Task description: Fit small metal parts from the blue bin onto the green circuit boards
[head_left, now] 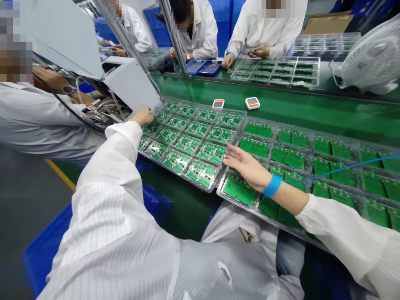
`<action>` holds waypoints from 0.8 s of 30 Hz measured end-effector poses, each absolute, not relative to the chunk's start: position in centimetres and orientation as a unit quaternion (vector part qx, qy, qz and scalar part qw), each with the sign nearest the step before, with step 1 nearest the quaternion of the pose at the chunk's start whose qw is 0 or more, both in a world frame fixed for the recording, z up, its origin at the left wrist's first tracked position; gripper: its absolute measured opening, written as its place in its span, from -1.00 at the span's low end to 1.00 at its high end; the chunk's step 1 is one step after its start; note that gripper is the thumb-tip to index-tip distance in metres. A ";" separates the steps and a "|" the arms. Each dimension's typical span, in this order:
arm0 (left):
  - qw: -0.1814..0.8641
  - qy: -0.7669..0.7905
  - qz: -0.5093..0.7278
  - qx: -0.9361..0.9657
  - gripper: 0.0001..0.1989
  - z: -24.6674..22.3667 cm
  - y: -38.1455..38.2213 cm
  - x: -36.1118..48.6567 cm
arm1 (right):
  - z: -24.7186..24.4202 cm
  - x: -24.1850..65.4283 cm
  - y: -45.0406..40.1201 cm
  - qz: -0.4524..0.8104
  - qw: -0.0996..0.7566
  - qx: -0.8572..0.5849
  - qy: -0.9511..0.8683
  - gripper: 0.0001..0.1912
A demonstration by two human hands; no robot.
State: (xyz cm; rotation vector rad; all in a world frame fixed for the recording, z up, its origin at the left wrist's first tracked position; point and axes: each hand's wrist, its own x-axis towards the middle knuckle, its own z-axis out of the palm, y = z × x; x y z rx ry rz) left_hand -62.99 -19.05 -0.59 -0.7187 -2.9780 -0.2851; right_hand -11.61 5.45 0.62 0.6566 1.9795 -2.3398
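In front of me lies a clear plastic tray (215, 183) whose compartments hold green circuit boards with small parts on them. My left hand (143, 116) is at its far left side, fingers curled in; what they hold, if anything, is hidden. Fairly straight fingers of my right hand (245, 166), which wears a blue wrist strap (272, 186), reach to the tray's right edge. That hand is open above the seam with a second clear tray (222, 192). Pairs of green boards (289, 156) fill this second tray's compartments.
Two small white-and-orange devices (252, 103) lie behind the trays. A white machine housing (133, 85) and a metal post stand at the left, near a seated person's sleeve. Across the bench, co-workers in white coats sit by another board tray (275, 71) and a fan (371, 58).
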 end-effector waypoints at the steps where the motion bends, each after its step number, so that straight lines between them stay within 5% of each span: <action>1: 0.027 -0.970 -0.090 -0.226 -0.54 -0.9 -19.0 -62.9 | 0.8 -11.8 5.6 -0.745 -0.001 0.212 0.632 -0.01; 11: 0.053 -0.946 -0.144 -0.285 -0.52 0.7 -18.4 -55.4 | 4.3 -13.8 9.1 -0.757 0.066 0.199 0.619 -0.03; 14: 0.076 -0.909 -0.167 -0.375 -0.54 1.4 -18.7 -49.2 | 5.1 -14.3 9.9 -0.621 0.082 0.182 0.758 0.12; 19: 0.058 -0.797 -0.190 -0.571 -0.57 0.7 -22.7 -36.8 | 5.4 -15.4 11.4 -0.281 0.106 0.112 0.947 -0.54; 24: 0.026 -0.804 -0.216 -0.553 -0.57 -2.5 -26.6 -30.5 | 3.2 -15.2 12.4 -0.069 0.022 0.020 0.997 -0.58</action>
